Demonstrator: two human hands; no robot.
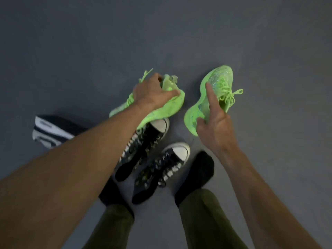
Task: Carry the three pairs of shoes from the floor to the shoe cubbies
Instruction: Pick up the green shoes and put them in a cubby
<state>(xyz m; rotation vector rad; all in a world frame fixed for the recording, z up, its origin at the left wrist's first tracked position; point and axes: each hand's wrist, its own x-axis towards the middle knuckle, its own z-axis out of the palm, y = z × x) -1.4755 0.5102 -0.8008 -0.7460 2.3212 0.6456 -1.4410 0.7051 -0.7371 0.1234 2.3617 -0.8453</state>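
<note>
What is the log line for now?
left hand: holds green shoe | right hand: holds second green shoe | black high-tops: on floor

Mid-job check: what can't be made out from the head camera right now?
- Shoe cubbies: outside the head view; only floor shows.
- Navy-and-white shoes: left forearm covers one end; count unclear.
- Left green shoe: left hand covers its middle; blurred.
- Right green shoe: right hand hides its heel side.
- Far black high-top: part of its toe lies behind the left green shoe.

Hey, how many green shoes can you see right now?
2. One green shoe is in the left grip, the other shoe in the right grip. The left arm hides some floor, so more may be unseen.
</note>
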